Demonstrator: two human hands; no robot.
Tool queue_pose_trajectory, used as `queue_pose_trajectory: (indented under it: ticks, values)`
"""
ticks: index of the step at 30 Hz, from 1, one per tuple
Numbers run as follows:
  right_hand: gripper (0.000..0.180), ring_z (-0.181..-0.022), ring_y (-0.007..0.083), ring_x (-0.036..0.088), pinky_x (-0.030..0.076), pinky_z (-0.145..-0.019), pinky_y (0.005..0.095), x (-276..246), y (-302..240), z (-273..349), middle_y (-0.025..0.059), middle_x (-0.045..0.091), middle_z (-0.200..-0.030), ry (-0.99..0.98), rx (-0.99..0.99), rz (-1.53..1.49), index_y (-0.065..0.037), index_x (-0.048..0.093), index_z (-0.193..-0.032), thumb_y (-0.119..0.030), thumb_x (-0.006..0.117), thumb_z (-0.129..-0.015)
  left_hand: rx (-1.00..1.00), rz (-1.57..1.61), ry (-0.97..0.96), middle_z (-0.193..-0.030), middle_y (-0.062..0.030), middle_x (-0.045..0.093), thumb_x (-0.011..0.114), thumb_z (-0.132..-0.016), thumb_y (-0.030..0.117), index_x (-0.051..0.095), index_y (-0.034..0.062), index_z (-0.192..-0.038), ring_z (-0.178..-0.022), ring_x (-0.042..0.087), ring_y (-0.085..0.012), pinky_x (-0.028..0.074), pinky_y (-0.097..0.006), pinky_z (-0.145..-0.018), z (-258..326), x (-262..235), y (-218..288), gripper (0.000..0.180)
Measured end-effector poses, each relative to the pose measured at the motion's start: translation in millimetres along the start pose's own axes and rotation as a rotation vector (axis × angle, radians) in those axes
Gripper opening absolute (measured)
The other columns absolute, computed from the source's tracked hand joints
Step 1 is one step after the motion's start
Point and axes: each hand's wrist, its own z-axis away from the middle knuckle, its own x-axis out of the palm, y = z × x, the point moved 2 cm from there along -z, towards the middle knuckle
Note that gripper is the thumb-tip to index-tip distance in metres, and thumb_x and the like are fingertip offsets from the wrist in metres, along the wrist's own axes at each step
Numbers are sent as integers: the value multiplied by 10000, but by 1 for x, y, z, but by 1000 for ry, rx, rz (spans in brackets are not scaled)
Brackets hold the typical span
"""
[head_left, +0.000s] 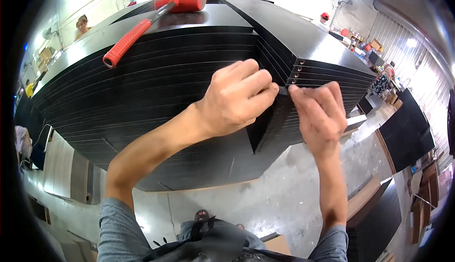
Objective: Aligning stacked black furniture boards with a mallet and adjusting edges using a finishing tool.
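A tall stack of black boards (156, 77) fills the middle of the view, its corner edge facing me. My left hand (237, 98) is closed in a fist against that corner, pinching a small dark piece at the edge. My right hand (320, 112) meets it from the right, fingertips pressed on the same small piece, next to a column of small holes in the board ends (296, 74). What the piece is cannot be made out. A red rubber mallet (151, 18) lies on top of the stack, handle pointing toward the left front.
More black panels (407, 134) lean at the right, and another low stack (374, 219) stands at lower right on the grey concrete floor (279, 200). People stand beyond the stack at the far left and far right. A pale board leans at the left.
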Motion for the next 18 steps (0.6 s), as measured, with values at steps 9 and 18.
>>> queue_pose_trajectory:
  ticks: [9, 18]
  values:
    - [281, -639, 188, 494, 414, -523, 288, -1, 2, -5, 56, 579, -743, -96, -95, -15, 38, 727, -923, 86, 759, -648, 42, -12, -14, -697, -40, 499, 749, -624, -23, 693, -32, -847, -568, 453, -163, 368, -286, -458, 7, 0, -2, 231]
    - [241, -637, 183, 493, 405, -512, 286, -2, 2, -39, 49, 570, -733, -27, -163, 43, 37, 724, -910, 61, 758, -672, 32, 5, 71, -685, -44, 496, 730, -609, -30, 688, -34, -850, -583, 479, -183, 362, -306, -452, -16, -12, -16, 244]
